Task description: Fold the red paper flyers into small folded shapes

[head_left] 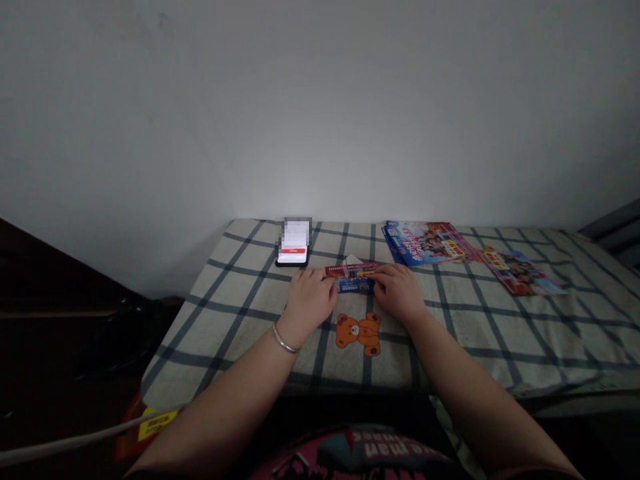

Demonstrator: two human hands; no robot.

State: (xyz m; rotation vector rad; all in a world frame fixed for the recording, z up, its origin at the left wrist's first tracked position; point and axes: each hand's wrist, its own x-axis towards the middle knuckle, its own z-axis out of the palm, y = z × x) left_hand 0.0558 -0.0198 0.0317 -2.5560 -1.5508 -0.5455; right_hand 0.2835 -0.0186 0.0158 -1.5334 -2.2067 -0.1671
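A small folded printed leaflet [353, 276], red and blue, lies on the checked cloth [240, 293]. My left hand [309, 301] presses its left end with fingers curled down. My right hand [399, 291] pinches and holds down its right end. A silver bangle [283, 340] circles my left wrist. An orange bear print [359, 333] shows on the cloth just in front of my hands.
A phone [294, 243] with a lit screen lies behind my left hand. A stack of colourful leaflets [425, 243] lies at the back right, with another leaflet [520, 271] further right. A white wall stands behind. A dark floor and a white cable [75, 443] are at the left.
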